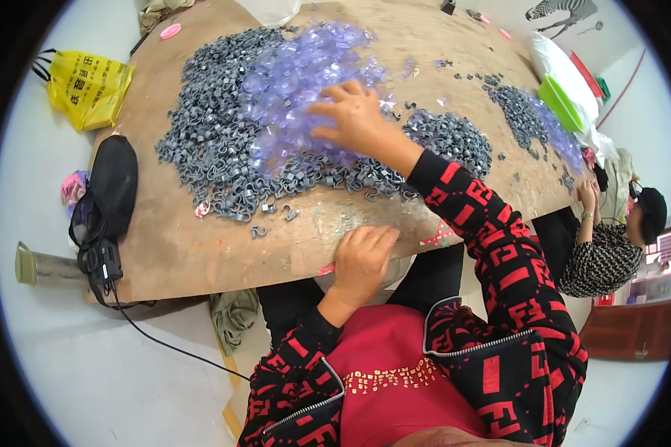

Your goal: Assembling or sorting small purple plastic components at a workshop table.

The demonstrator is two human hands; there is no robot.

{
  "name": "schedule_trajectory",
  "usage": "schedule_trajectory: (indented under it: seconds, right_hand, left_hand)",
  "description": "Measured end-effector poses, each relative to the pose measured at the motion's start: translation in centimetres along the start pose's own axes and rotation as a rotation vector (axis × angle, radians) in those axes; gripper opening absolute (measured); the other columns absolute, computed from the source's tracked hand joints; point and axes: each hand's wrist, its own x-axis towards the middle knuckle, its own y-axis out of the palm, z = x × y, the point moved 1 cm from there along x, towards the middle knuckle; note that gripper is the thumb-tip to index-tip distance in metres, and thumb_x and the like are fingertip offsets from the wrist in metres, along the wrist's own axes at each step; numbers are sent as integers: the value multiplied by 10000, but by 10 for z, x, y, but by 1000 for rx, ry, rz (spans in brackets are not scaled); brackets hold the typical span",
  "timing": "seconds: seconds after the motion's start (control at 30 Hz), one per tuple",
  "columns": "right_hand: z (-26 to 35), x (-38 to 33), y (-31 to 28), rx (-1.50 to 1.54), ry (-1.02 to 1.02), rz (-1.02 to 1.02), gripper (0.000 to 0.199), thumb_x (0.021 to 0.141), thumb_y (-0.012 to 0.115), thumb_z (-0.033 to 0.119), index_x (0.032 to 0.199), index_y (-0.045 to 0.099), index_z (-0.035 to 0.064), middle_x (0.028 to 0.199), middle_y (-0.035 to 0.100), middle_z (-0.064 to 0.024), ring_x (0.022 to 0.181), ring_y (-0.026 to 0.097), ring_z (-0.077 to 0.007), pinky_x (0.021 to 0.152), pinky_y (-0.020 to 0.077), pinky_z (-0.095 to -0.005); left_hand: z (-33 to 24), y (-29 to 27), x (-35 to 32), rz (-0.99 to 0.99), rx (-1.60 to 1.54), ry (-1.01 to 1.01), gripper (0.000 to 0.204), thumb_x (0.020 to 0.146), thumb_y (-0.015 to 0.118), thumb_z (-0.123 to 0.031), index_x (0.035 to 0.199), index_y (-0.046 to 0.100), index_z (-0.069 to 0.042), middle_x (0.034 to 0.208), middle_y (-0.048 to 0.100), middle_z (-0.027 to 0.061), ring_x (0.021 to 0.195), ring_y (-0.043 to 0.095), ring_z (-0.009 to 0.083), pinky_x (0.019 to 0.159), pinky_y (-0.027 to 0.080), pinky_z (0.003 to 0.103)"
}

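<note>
My right hand [358,121] reaches over a heap of clear purple plastic pieces [294,78], its fingers spread apart with nothing visible in them. My left hand [363,261] is at the table's near edge, its fingers curled together; what they hold, if anything, is hidden. A large heap of small grey curved plastic clips [209,134] lies left of the purple pieces and runs along their near side. A smaller pile of grey clips [451,141] is to the right, beside my right wrist. A loose clip [258,232] lies nearer the edge.
The wooden table [171,257] carries another mixed heap of clips [518,112] at right, near a green basin [561,104]. A co-worker [611,238] sits at the right side. On the left are a yellow bag [89,88], a black pouch [115,182] and a cable [171,344].
</note>
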Motion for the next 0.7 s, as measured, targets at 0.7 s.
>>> schedule_trajectory:
  seconds: [0.7]
  right_hand:
    - [-247, 13, 11, -41, 558, -95, 355, 804, 606, 384, 1039, 619, 118, 1033, 614, -130, 1008, 546, -303, 860, 429, -381]
  left_hand:
    - [28, -56, -9, -27, 90, -124, 344, 641, 582, 65, 968, 612, -39, 953, 629, 124, 816, 589, 296, 703, 459, 352]
